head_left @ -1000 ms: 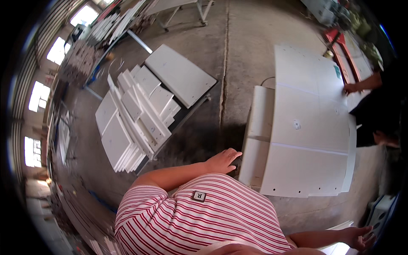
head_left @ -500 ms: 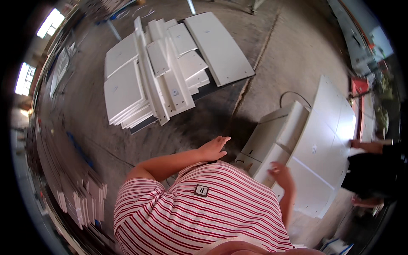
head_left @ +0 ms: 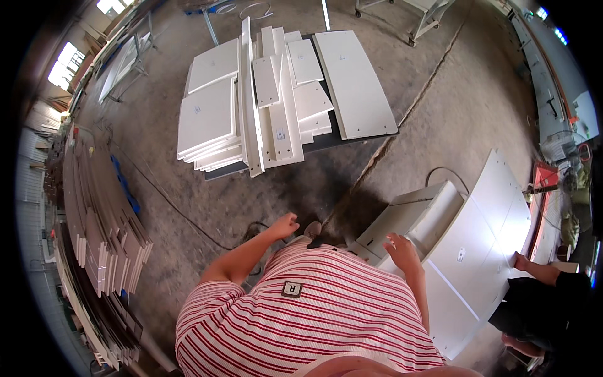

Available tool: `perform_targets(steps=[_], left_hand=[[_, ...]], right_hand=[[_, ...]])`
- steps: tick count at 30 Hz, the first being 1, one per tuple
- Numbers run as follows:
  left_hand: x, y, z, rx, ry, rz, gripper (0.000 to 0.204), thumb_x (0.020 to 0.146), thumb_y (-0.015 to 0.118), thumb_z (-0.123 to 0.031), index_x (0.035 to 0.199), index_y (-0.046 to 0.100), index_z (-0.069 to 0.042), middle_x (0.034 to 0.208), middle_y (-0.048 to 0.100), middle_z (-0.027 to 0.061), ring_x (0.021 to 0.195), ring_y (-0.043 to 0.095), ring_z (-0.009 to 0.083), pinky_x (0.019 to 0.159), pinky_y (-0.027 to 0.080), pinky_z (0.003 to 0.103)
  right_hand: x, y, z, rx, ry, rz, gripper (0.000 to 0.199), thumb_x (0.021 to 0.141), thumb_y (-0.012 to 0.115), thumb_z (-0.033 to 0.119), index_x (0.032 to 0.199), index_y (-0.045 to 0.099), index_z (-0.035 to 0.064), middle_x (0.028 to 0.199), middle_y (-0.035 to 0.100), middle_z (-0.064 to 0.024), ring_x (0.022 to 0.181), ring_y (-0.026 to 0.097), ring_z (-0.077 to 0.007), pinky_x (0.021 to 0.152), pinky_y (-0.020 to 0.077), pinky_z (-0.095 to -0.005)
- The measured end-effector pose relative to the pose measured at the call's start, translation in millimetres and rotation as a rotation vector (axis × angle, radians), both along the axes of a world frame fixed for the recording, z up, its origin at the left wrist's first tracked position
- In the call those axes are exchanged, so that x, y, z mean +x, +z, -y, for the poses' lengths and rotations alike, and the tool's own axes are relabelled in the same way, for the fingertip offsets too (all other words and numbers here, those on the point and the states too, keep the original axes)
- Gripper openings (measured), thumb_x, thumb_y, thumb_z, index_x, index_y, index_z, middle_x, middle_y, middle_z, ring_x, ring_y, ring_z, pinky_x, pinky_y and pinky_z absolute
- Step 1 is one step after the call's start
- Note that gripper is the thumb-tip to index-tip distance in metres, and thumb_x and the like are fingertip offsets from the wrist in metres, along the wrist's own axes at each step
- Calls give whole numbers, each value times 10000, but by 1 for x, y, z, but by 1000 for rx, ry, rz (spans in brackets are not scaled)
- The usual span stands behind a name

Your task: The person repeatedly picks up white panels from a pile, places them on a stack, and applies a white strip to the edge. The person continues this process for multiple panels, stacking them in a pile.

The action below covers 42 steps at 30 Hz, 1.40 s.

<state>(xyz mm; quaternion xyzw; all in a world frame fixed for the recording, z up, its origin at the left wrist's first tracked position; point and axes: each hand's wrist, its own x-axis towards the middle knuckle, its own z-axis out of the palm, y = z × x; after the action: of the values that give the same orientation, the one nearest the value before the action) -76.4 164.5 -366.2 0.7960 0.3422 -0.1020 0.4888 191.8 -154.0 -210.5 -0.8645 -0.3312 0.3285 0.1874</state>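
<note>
My left hand [head_left: 284,226] hangs in the air in front of my body, fingers curled in, with nothing visible in it. To the right, my right hand [head_left: 402,252] is raised with its fingers apart and holds nothing. It is nearest to a white box-like cabinet unit [head_left: 408,212] and the large white panel [head_left: 468,251] beside it; I see no grip on either. A co-worker's hand [head_left: 521,261] touches the panel's far right edge.
White boards [head_left: 210,116] lie stacked on a dark base ahead. Brown boards [head_left: 103,220] are piled at the left. A cable [head_left: 179,210] runs over the concrete floor [head_left: 440,113]. A wheeled metal frame [head_left: 418,19] stands far back; a co-worker in black [head_left: 537,308] is at the right.
My view has shifted, so the stacked boards sit further right. My left hand went from outstretched to curled fingers and moved left. My right hand's fingers have spread.
</note>
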Motion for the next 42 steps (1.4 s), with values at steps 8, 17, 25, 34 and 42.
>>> perform_targets(steps=[8,17,25,34,42], left_hand=[[-74,-88,-43,18,-209,-134,203,857,562,-206,927,604,-21,865,652,136,806,627,248,685,492,383],[-19,-47,0,-306,62,-98,292,888,526,-184,1085,535,31,775,620,86,658,576,116,604,475,265],[-5,-55,-10,-345,20,-148,344,853,579,-145,1135,519,41,831,617,71,690,577,125,642,478,260],[50,-33,0,-236,-25,-206,315,874,576,-179,1131,561,3,882,656,83,748,618,136,663,489,272],[102,-65,-44,-84,-159,-219,335,855,602,-187,1129,572,3,935,670,130,806,650,187,728,504,308]], right_hand=[[-12,-20,16,74,53,-36,406,865,579,318,1168,565,48,1119,609,-201,1048,568,-377,880,458,-451],[-25,-12,31,37,31,-10,344,867,552,310,1099,574,57,991,631,-148,975,592,-328,854,450,-432],[-43,-26,34,51,36,-46,339,854,568,317,1084,587,68,989,636,-139,961,602,-307,847,454,-419],[-29,-40,49,91,-56,32,322,846,591,317,1044,583,63,968,640,-129,948,608,-297,837,458,-417],[-11,-40,18,164,-206,-49,299,838,608,280,1045,601,64,971,640,-138,931,608,-317,813,469,-428]])
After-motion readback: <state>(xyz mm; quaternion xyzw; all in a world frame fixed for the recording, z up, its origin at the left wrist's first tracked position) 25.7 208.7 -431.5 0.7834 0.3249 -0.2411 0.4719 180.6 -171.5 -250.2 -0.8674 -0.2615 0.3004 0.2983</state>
